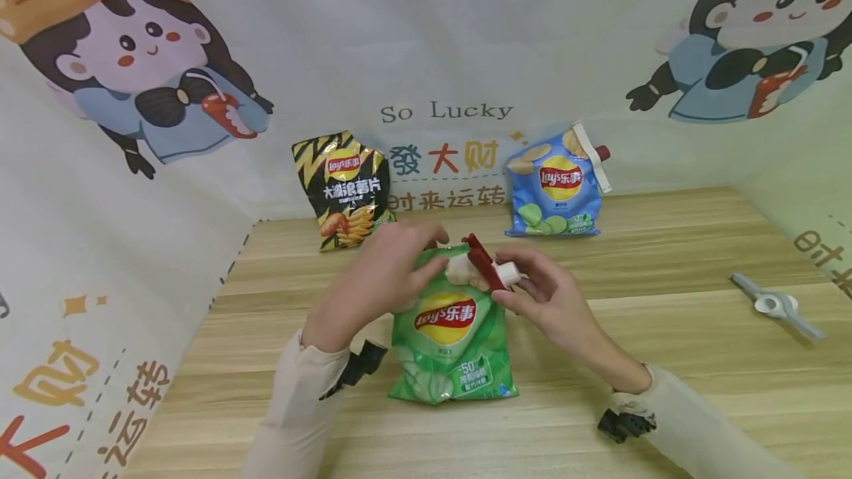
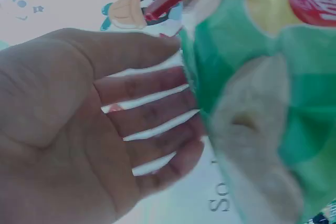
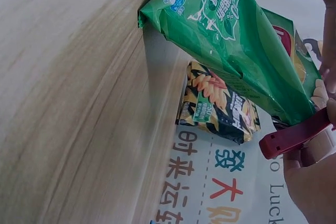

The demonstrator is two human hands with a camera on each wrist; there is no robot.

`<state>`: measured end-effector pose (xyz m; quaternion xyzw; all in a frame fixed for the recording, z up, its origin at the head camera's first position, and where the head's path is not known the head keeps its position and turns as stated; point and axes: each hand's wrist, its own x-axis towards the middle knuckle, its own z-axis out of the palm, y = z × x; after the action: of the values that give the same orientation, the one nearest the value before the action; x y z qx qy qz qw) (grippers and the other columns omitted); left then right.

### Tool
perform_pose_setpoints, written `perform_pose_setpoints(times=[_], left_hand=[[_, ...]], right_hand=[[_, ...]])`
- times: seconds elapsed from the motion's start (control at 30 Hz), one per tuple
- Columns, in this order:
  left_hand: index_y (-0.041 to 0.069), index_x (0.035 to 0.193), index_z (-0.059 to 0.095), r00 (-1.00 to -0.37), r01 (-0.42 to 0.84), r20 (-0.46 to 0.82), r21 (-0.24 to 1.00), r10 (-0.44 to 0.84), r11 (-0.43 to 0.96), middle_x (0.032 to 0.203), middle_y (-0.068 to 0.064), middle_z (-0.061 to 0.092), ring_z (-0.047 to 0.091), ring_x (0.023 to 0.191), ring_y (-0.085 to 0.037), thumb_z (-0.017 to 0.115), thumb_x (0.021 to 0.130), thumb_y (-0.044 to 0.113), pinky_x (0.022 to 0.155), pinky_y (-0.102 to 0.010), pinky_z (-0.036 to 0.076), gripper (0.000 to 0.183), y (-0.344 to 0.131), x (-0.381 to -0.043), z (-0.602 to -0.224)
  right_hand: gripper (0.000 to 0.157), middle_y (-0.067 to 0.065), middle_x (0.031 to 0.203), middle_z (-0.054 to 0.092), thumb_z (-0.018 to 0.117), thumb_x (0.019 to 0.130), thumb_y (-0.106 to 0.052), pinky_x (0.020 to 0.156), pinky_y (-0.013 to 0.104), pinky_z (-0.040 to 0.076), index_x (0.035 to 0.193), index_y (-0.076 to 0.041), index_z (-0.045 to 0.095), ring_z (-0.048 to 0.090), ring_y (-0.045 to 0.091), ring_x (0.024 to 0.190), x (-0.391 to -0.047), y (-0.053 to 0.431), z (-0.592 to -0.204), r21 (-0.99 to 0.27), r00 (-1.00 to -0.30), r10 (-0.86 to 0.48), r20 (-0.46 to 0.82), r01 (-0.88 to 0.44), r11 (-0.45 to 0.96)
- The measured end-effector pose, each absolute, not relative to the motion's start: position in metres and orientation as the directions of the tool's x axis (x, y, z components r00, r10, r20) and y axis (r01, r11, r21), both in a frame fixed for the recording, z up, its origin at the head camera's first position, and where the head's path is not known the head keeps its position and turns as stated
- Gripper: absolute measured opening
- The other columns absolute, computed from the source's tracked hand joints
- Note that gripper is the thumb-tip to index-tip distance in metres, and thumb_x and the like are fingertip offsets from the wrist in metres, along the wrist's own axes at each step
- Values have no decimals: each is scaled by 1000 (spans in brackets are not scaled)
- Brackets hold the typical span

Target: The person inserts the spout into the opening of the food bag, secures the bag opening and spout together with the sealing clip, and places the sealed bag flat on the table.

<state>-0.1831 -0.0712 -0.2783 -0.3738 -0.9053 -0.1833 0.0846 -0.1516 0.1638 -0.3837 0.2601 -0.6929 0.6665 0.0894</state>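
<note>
A green bag of potato chips stands upright on the table in front of me. At its top right corner sits a red bag clip with a white spout cap, its two bars spread apart at the far end. My right hand grips this clip by the cap end, thumb on the near side. My left hand, blurred in the head view, is at the bag's upper left. In the left wrist view its fingers are extended and spaced, the tips right at the bag's edge.
Against the printed backdrop stand a black chip bag on the left and a blue chip bag on the right. A white clip with a red cap is on the blue bag. A grey clip with a white cap lies at the table's right.
</note>
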Motion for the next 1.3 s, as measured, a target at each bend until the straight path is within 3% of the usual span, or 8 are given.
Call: perform_pose_setpoints(times=[0.2,0.43,0.63,0.8,0.9,0.97,1.1,1.3], left_hand=[[10,92,73,-688,725,304,338,659,600,84,2,69,58,72,-10,64,96,8,69,-26,51,10,-68,-191,-285],[6,91,71,-630,775,385,359,674,520,85,-1,70,60,71,-10,66,95,5,66,-23,51,7,-59,-198,-295],[5,102,65,-668,735,333,434,665,521,90,-2,66,56,71,-11,59,99,7,63,-23,50,7,-53,-201,-301],[2,117,63,-660,731,300,468,689,497,108,-7,66,58,87,-17,48,102,7,77,-31,51,22,-50,-201,-305],[4,120,64,-653,737,294,460,698,496,117,-6,65,58,105,-20,52,98,16,92,-37,48,27,-51,-201,-307],[9,118,65,-649,742,301,455,699,493,116,-2,65,57,108,-19,57,98,26,94,-38,46,27,-51,-201,-309],[15,109,66,-631,758,342,465,696,457,101,6,64,56,94,-11,61,99,36,84,-32,47,24,-48,-203,-313],[15,106,68,-597,767,387,533,703,357,96,9,65,58,90,-7,63,99,30,82,-29,50,17,-50,-205,-311]], right_hand=[[45,17,130,57,68,90,6,103,28,45,132,4,54,58,19,118,-150,164,-385,-884,-858,-246,451,-467,8],[43,18,130,59,68,91,4,98,27,49,132,2,57,60,19,113,-152,168,-384,-882,-855,-274,441,-469,45],[44,20,129,59,69,89,7,97,27,50,131,4,57,60,18,112,-152,169,-383,-877,-850,-270,452,-478,39],[44,20,127,59,69,87,9,98,26,49,130,5,57,60,17,113,-152,169,-382,-878,-853,-254,455,-477,30],[45,20,127,59,69,87,10,99,26,48,129,5,57,60,17,113,-152,170,-382,-875,-852,-250,460,-482,34],[44,19,127,59,70,87,10,100,26,48,129,4,57,59,17,114,-152,171,-382,-870,-849,-250,466,-490,43],[43,17,126,59,70,87,9,99,26,48,128,4,58,59,17,112,-152,171,-382,-861,-842,-253,477,-505,54],[49,15,132,55,71,90,0,101,25,46,135,-2,52,57,17,117,-150,176,-377,-888,-870,-268,414,-451,93]])
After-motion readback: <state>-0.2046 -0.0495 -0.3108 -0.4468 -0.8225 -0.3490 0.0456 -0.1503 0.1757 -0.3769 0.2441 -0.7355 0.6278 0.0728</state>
